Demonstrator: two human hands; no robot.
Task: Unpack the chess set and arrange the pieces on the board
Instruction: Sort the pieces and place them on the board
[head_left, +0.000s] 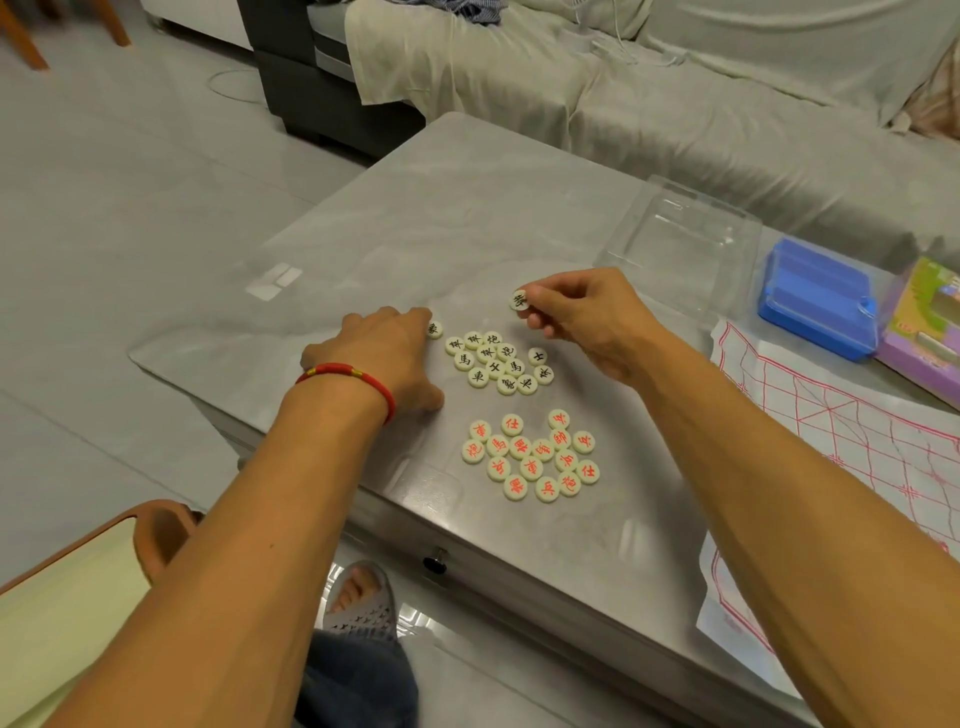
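Note:
Two clusters of round cream chess pieces lie on the grey table (467, 208): several black-lettered pieces (498, 361) farther out and several red-lettered pieces (535, 457) nearer me. My right hand (582, 317) pinches one black-lettered piece (518, 300), lifted above the table. My left hand (384, 353), a red bracelet at its wrist, rests palm down with its fingertips touching a single black-lettered piece (434, 328) just left of the black cluster. The paper board (841, 447) with red lines lies at the table's right edge, with no pieces on it.
A clear plastic lid (680, 244) sits at the back right, beside a blue plastic tray (815, 299) and a purple box (930, 332). A covered sofa (675, 93) stands behind the table. A stool (78, 587) and my sandalled foot (358, 597) are below left.

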